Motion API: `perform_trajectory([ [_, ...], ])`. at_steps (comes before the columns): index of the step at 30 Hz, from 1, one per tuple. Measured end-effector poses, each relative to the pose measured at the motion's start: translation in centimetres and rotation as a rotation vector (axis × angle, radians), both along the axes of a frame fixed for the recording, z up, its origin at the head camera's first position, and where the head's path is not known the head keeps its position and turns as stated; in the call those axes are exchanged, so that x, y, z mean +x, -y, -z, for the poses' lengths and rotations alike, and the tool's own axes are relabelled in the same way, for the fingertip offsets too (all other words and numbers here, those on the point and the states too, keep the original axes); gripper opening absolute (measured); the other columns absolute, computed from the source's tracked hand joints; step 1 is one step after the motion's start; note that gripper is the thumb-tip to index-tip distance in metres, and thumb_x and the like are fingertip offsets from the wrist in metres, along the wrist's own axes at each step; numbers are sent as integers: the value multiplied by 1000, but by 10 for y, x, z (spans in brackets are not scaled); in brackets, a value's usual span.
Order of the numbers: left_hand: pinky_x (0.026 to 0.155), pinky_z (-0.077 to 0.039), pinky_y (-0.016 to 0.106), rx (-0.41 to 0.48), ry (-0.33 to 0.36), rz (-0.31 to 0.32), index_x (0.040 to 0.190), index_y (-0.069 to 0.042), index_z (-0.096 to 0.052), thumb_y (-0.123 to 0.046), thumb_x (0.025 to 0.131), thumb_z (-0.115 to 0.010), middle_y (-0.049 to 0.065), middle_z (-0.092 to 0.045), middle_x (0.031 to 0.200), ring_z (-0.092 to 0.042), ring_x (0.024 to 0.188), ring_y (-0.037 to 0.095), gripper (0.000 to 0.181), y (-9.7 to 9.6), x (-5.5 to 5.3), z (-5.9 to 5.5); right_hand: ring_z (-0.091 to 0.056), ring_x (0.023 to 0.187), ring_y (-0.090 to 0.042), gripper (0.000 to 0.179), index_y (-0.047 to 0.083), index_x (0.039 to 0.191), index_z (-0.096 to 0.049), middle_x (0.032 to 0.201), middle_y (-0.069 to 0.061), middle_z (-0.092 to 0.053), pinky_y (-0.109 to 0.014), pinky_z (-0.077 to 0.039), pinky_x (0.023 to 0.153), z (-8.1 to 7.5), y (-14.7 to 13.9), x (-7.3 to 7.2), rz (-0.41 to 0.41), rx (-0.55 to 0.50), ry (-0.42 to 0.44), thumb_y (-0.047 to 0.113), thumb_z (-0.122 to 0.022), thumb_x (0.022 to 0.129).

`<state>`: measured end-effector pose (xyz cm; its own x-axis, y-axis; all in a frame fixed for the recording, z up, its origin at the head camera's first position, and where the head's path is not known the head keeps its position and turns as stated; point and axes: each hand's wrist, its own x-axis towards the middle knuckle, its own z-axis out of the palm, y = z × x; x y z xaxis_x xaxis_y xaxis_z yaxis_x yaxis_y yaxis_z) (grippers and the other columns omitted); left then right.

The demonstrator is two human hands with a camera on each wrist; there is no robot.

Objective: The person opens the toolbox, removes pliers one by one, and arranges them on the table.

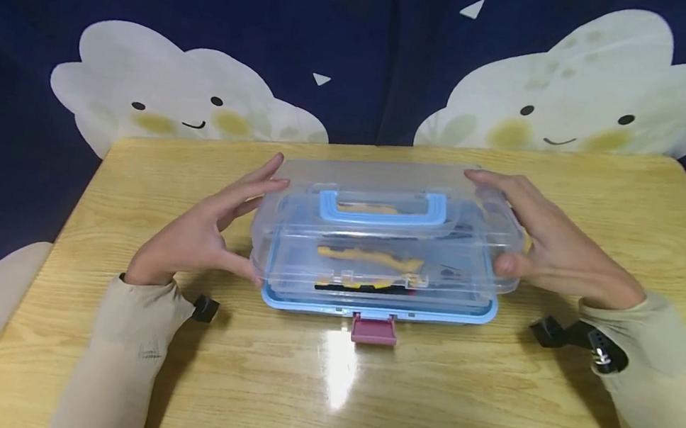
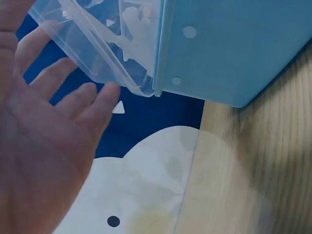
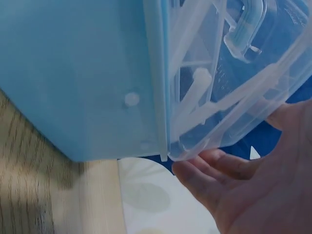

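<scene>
A light blue storage box (image 1: pixel 378 314) sits on the table with its clear plastic lid (image 1: pixel 308 233) tilted up from the front rim. My left hand (image 1: pixel 206 226) spans the lid's left end, thumb by the front corner and fingers toward the back. At the opposite end my right hand (image 1: pixel 545 239) grips the lid, its thumb in front and fingertips over the back corner. A blue carry handle (image 1: pixel 381 216) lies on the lid's top. The pink front latch (image 1: pixel 374 330) hangs outward. Through the lid show a yellowish elongated piece (image 1: pixel 370 257) and a yellow-and-black item (image 1: pixel 360 286).
The wooden table (image 1: pixel 295 394) extends around the box on all sides. Behind it hangs a dark blue cloth (image 1: pixel 388 55) printed with smiling clouds. Small black wrist devices (image 1: pixel 206 308) are strapped at both sleeves.
</scene>
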<state>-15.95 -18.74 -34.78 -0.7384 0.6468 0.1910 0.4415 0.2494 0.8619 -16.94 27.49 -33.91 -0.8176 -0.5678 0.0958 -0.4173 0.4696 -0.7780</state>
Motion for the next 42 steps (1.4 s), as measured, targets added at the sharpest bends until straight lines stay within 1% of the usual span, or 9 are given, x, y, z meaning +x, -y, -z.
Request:
perform_trajectory([
  [4,128,-29,20,46,-6,-1,157,-5,-41,8,54,-98,6,-18,176,-15,164,15,118,1,0,0,-38,136,-26,105,40,161,-33,160,-3,-39,-71,-31,107,0,1,-1,-9,-20,1,82,-73,73],
  [6,128,-30,21,54,-9,-3,156,-4,-43,7,53,-98,7,-23,174,-17,163,16,118,0,0,0,-38,133,-21,107,38,161,-32,158,0,-39,-57,-35,111,-1,0,-1,-30,-35,6,80,-75,72],
  [10,128,-32,24,63,-15,-21,154,-4,-46,7,48,-100,7,-28,172,-22,162,17,118,-3,-1,0,-32,142,-26,123,39,164,-23,164,3,-29,-65,-31,118,-8,-9,-1,-74,-28,106,68,-89,65],
  [13,128,-33,24,81,-4,-27,153,-4,-48,6,47,-101,6,-30,171,-24,161,18,119,-7,-4,-1,-26,150,-24,141,40,166,-13,171,4,-17,-76,-25,119,-13,-20,-1,-80,-3,185,37,-102,56],
  [15,127,-33,23,90,5,-25,152,-5,-49,4,47,-101,6,-31,171,-25,161,18,118,-10,-7,-2,-24,151,-12,148,35,167,-12,173,6,-12,-50,-32,128,-13,-28,-1,-88,-14,185,16,-103,52],
  [19,129,-32,25,114,23,-25,151,-5,-49,5,46,-101,5,-31,171,-27,160,19,118,-13,-11,-2,-20,155,-1,142,14,166,-20,177,-1,-2,-1,-31,112,-7,-39,-6,-157,-108,109,-9,-96,49],
  [24,127,-35,27,178,76,-56,150,-3,-49,9,42,-101,5,-31,170,-30,158,22,121,-14,-11,0,-8,163,-5,125,3,164,-22,178,-4,0,-4,-25,121,-2,-43,-13,-243,-230,152,-18,-88,59],
  [33,124,-42,31,325,119,-56,151,-2,-50,-17,46,-103,8,-35,168,-29,158,25,119,-16,-8,6,-8,164,-11,125,3,163,-25,177,-3,-8,-6,-33,118,6,-39,-12,-141,-367,242,-20,-89,57],
  [42,117,-46,26,344,145,-79,153,-7,-50,-35,50,-99,7,-36,168,-34,156,23,118,-20,-2,2,-14,163,-17,122,4,162,-30,176,-6,-17,-10,-37,118,2,-39,-9,-112,-440,235,-5,-95,59],
])
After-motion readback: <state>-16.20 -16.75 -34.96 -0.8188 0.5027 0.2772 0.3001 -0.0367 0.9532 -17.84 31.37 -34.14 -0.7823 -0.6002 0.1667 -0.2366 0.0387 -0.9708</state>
